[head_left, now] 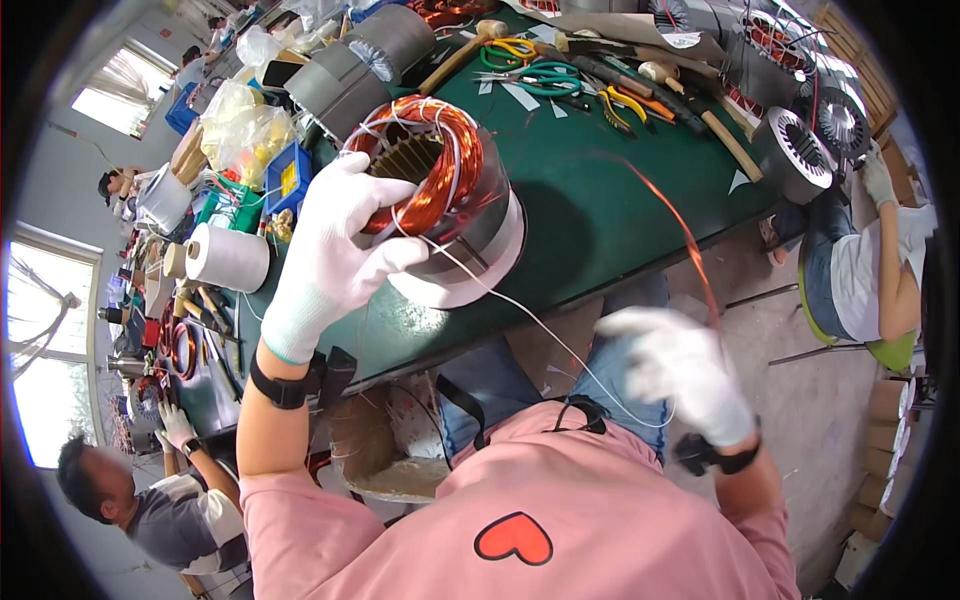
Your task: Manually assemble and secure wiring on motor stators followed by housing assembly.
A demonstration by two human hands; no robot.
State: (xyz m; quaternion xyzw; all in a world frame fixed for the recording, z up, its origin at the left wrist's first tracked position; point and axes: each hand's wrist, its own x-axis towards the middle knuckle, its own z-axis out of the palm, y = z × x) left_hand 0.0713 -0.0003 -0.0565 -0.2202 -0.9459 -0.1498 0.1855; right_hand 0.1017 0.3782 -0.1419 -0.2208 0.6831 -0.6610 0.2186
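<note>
A motor stator [470,240] stands upright on a round white base [505,255] near the table's front edge. Its copper winding [455,165] bulges from the top, laced with white cord. My left hand [340,225], in a white knit glove, grips the winding's near left side, fingers over the rim. From there a white cord [540,325] runs slack down to the right, looping below my right hand [680,370]. That gloved hand is off the table edge, its fingers smeared by motion. A blurred orange-red strand [690,245] arcs down to it from over the table.
Pliers [620,110], scissors [545,78] and a mallet [465,55] lie along the green table's [600,215] far side. Other stator cores [795,150] stand at right. Left are cord spools [228,257] and a blue bin [290,175]. Co-workers sit at left [165,510] and right [870,270].
</note>
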